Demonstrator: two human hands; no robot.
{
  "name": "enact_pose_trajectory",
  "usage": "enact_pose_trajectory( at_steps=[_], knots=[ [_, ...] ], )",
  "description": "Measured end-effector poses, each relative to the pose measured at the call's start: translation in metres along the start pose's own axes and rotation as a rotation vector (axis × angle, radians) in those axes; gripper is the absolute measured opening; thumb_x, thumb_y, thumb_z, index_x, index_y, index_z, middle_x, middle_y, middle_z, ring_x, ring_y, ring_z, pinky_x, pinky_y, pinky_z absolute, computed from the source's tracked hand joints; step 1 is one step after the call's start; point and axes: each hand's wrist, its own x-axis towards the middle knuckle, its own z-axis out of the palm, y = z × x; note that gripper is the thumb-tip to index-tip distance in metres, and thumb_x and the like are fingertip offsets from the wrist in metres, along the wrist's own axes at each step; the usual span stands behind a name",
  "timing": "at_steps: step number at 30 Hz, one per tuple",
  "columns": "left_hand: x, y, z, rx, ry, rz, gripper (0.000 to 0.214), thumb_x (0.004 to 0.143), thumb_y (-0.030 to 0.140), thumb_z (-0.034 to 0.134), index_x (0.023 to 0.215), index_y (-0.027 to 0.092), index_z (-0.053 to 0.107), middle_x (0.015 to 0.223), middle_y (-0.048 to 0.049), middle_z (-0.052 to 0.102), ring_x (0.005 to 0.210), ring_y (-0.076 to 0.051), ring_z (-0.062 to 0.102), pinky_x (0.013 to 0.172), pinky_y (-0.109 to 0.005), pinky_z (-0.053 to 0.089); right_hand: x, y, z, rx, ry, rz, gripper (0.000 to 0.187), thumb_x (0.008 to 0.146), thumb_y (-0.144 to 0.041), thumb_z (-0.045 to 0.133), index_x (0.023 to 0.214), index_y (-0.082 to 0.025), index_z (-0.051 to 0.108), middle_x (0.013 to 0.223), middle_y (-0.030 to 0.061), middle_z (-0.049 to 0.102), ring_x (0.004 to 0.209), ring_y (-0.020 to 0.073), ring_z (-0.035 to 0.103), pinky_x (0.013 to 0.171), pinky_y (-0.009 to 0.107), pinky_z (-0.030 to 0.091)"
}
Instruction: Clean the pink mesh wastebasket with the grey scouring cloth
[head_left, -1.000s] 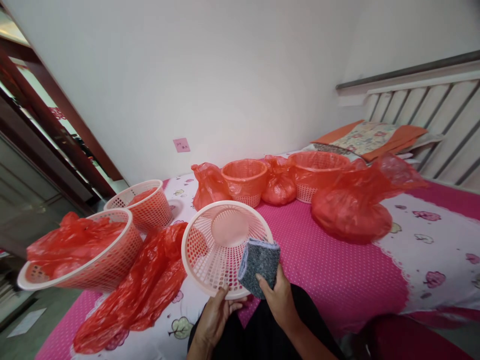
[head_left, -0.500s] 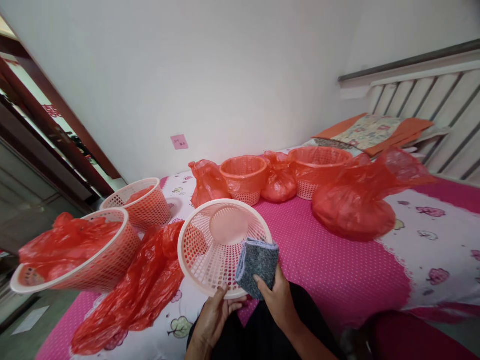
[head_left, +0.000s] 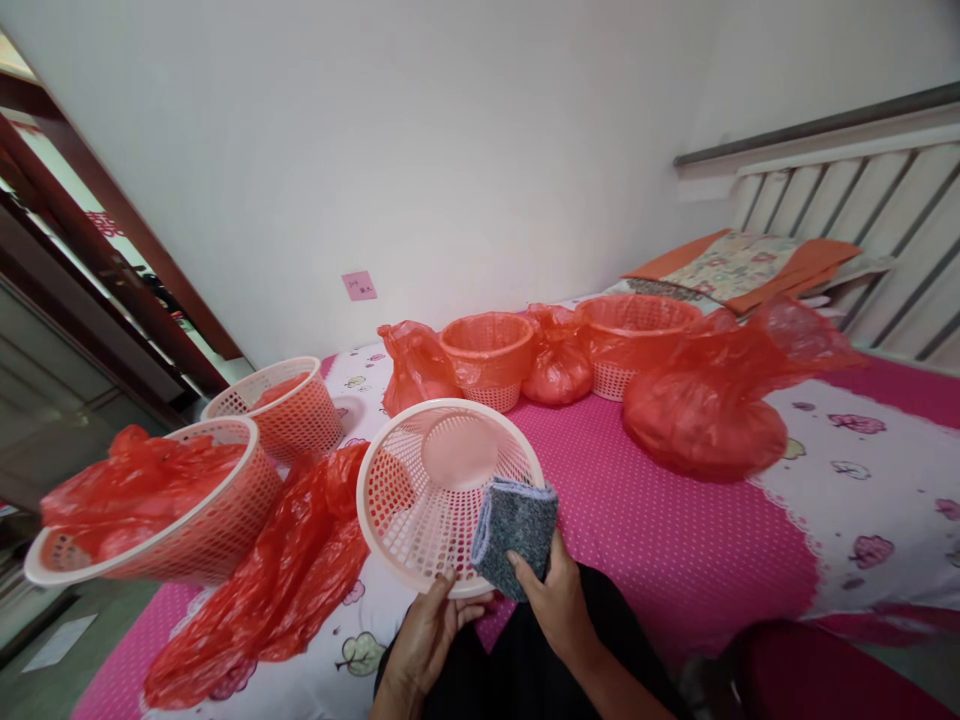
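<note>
My left hand [head_left: 427, 632] grips the near rim of a pale pink perforated basket [head_left: 431, 480], which is tilted with its open mouth toward me. My right hand [head_left: 553, 600] holds a folded grey cloth [head_left: 516, 528] pressed against the basket's right rim, thumb on the front of the cloth. Both hands are low in the middle of the view, over my dark-clothed lap.
A bed with a pink and white sheet [head_left: 645, 520] lies ahead. On the left are two baskets [head_left: 217, 530] [head_left: 296, 410] holding red plastic bags, with a loose red bag [head_left: 277, 580] beside them. Further back stand several more baskets [head_left: 487, 355] and red bags [head_left: 705, 420]. A slatted headboard [head_left: 847, 230] is on the right.
Almost nothing has changed; the view shifted slightly and the basket and cloth stay in my hands in the same pose.
</note>
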Motion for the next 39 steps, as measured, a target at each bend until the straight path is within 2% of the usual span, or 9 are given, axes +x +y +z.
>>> enact_pose_trajectory(
  at_steps=[7,19,24,29,33,39],
  knots=[
    [0.001,0.000,-0.001,-0.034,0.021,0.010,0.039,0.084,0.041,0.080,0.105,0.009,0.076,0.103,-0.0178,0.082,0.089,-0.029,0.078,0.084,-0.038,0.057,0.000,-0.005,-0.004,0.026,-0.030,-0.015,0.056,0.084,-0.050,0.067,0.127,-0.015,0.061,0.103,0.0134,0.078,0.094,0.0300,0.076,0.084,0.038,0.061],
    [0.003,-0.001,-0.003,-0.042,0.006,0.005,0.037,0.084,0.043,0.079,0.103,0.011,0.077,0.103,-0.0165,0.082,0.091,-0.029,0.078,0.085,-0.037,0.056,0.001,-0.004,-0.003,0.016,0.011,-0.027,0.057,0.081,-0.047,0.070,0.128,-0.015,0.062,0.100,0.0123,0.079,0.090,0.0296,0.076,0.081,0.039,0.062],
    [0.000,-0.002,-0.006,-0.023,-0.032,0.024,0.036,0.087,0.034,0.078,0.114,0.010,0.076,0.114,-0.0186,0.080,0.101,-0.031,0.076,0.087,-0.039,0.057,0.003,-0.009,-0.007,0.045,0.000,-0.006,0.050,0.081,-0.046,0.070,0.121,-0.017,0.064,0.100,0.0114,0.079,0.088,0.0290,0.076,0.077,0.037,0.062],
    [-0.003,-0.001,-0.007,0.001,-0.038,0.036,0.054,0.080,0.025,0.083,0.131,0.014,0.068,0.122,-0.0176,0.077,0.107,-0.032,0.074,0.089,-0.041,0.058,0.002,-0.011,-0.011,0.077,0.009,-0.004,0.048,0.079,-0.045,0.072,0.117,-0.018,0.066,0.099,0.0108,0.079,0.089,0.0295,0.076,0.078,0.037,0.062],
    [-0.001,0.001,-0.001,0.021,-0.011,0.051,0.056,0.084,0.026,0.080,0.137,0.017,0.064,0.127,-0.0156,0.075,0.108,-0.031,0.073,0.090,-0.042,0.058,-0.002,-0.010,-0.011,0.049,0.055,-0.009,0.050,0.079,-0.046,0.073,0.119,-0.017,0.065,0.099,0.0115,0.079,0.089,0.0296,0.076,0.080,0.038,0.062],
    [-0.003,0.000,0.001,0.000,-0.008,0.097,0.051,0.088,0.032,0.077,0.136,0.021,0.063,0.133,-0.0131,0.072,0.120,-0.032,0.068,0.104,-0.050,0.053,-0.004,-0.008,-0.009,0.031,0.115,-0.023,0.047,0.080,-0.049,0.072,0.114,-0.017,0.067,0.095,0.0118,0.080,0.084,0.0298,0.077,0.076,0.037,0.063]
  ],
)
